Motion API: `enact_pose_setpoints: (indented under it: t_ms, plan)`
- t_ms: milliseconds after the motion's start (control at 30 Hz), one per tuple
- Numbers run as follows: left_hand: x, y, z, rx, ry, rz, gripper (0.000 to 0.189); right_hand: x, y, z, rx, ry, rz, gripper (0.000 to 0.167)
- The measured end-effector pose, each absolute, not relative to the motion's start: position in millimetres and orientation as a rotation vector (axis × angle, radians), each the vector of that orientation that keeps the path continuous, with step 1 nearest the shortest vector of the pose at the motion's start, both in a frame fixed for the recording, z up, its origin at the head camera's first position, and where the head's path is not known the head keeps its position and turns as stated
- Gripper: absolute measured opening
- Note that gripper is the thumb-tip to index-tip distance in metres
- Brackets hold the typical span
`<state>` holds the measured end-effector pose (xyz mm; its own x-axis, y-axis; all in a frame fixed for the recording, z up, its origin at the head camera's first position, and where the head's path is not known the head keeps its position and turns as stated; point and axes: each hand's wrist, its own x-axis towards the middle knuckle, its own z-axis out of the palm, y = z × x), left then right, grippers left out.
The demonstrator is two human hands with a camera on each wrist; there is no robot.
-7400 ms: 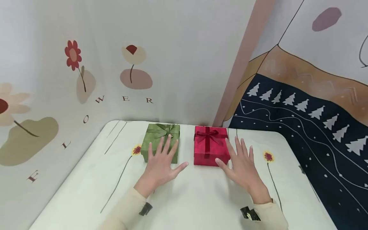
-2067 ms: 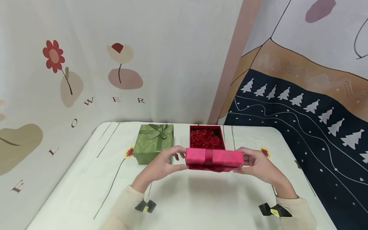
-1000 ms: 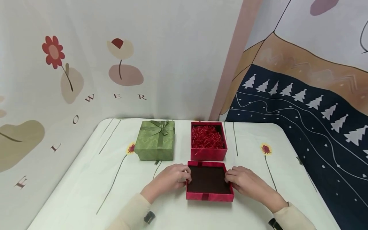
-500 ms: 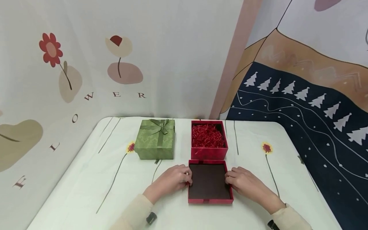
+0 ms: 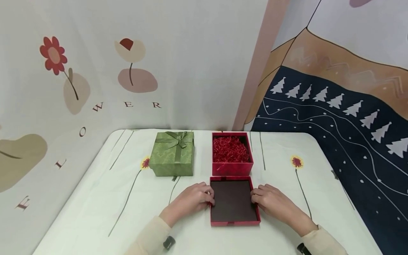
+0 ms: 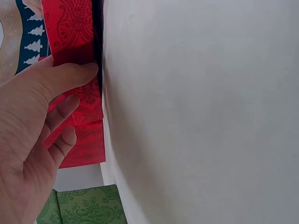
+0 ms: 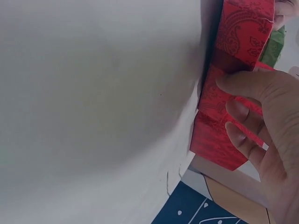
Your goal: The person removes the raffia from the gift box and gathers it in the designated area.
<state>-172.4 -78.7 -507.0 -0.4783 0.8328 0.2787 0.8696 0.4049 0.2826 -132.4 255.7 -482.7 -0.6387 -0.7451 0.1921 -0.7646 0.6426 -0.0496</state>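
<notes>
A red gift box lid lies upside down on the table, its dark brown inside facing up. My left hand grips its left wall, with fingertips over the rim and the thumb pressed on the outer side. On the opposite wall, my right hand pinches the rim in the same way. Directly behind the lid stands the open red box, filled with red shredded paper. To its left sits a green gift box with its lid on and a green ribbon bow on top.
A white tablecloth printed with flowers covers the table. Behind it hangs a pale curtain with flower drawings, and a dark blue cloth with white trees is at the right.
Both hands have lifted the lid off the red box, turned it over and set it down in front. During the last second it has flattened onto the table, close against the box.
</notes>
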Motion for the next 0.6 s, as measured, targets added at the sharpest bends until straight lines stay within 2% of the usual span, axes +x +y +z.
enact_pose_setpoints:
  t_ms: [267, 400, 600]
  plan:
    - [-169.3, -79.9, -505.2, -1.522, -2.586, -0.622, 0.021, -127.6, 255.8, -481.4, 1.213, -2.699, 0.180, 0.023]
    - [-166.9, -83.5, -501.8, -1.495, -2.580, -0.614, 0.029, -123.1, 257.6, -476.4, 1.184, -2.779, 0.203, 0.030]
    - [-164.7, -87.8, -494.3, -1.458, -2.513, -0.644, 0.023, -122.3, 261.0, -464.4, 1.090, -2.875, 0.300, 0.036]
